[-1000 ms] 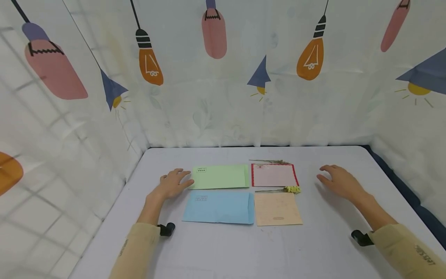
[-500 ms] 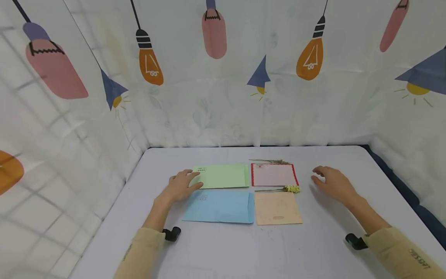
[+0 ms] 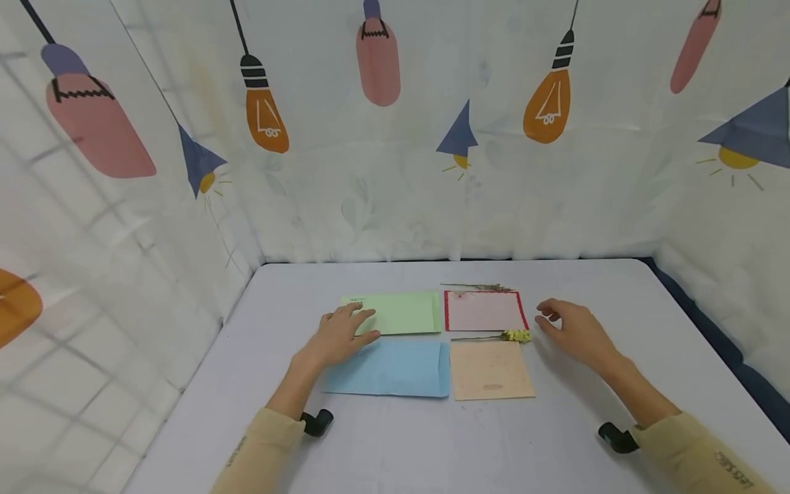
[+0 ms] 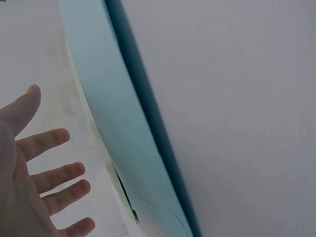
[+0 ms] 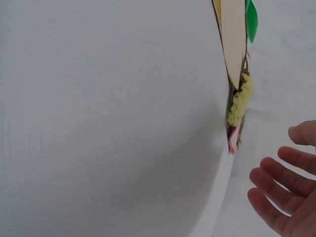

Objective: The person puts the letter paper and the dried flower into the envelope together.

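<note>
In the head view my left hand [image 3: 336, 339] hovers with spread fingers over the left ends of a light green envelope [image 3: 407, 313] and a blue envelope [image 3: 398, 370], covering their printed corners. The left wrist view shows its fingers [image 4: 52, 142] apart from the blue envelope, holding nothing. Just right of a pink card with a red border [image 3: 484, 312] is my right hand [image 3: 577, 334], fingers loosely bent around nothing. A yellow flower sprig [image 3: 517, 335] lies between that card and a tan envelope [image 3: 494, 370]. Behind the card lies a thin dried sprig [image 3: 490, 287].
A white-covered table [image 3: 494, 446] bears everything. Behind it and at the sides hangs a white curtain [image 3: 395, 199] printed with lamps and bulbs. Dark cloth [image 3: 710, 326] shows along the table's right edge. A black wrist camera [image 3: 317, 422] sits at the left cuff.
My left hand has moved right, from beside the green envelope to over it and the blue one. My right hand has moved left toward the card. The paper items stay put.
</note>
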Demonstrator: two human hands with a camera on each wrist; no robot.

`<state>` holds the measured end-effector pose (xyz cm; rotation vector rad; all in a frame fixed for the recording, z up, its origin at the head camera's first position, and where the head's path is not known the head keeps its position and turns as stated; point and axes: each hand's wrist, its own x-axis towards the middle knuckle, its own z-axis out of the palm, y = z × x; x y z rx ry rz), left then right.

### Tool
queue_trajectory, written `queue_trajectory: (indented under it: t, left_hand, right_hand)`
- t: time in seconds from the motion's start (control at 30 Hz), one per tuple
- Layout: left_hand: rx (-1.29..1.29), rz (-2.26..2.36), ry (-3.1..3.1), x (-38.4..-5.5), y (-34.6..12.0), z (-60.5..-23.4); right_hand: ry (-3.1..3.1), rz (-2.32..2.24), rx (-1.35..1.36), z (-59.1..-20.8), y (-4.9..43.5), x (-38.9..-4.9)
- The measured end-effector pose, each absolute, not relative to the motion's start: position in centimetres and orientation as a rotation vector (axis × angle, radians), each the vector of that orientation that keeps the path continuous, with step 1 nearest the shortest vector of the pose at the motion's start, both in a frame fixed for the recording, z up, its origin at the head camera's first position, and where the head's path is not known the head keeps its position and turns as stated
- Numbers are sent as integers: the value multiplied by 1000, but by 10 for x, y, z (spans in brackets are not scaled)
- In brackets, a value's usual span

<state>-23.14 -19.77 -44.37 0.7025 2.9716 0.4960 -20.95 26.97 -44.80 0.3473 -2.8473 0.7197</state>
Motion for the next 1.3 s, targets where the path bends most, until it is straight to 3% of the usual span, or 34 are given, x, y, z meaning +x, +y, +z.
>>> queue_trajectory:
  t: [0.33, 1.3]
  left_hand:
    - [772, 476, 2926, -227, -178, -445]
    - [917, 443, 2733, -195, -134, -446]
  right_hand:
    - [-2748, 827, 530, -450, 247, -208]
    - [-2738, 1228, 682, -468, 188, -196]
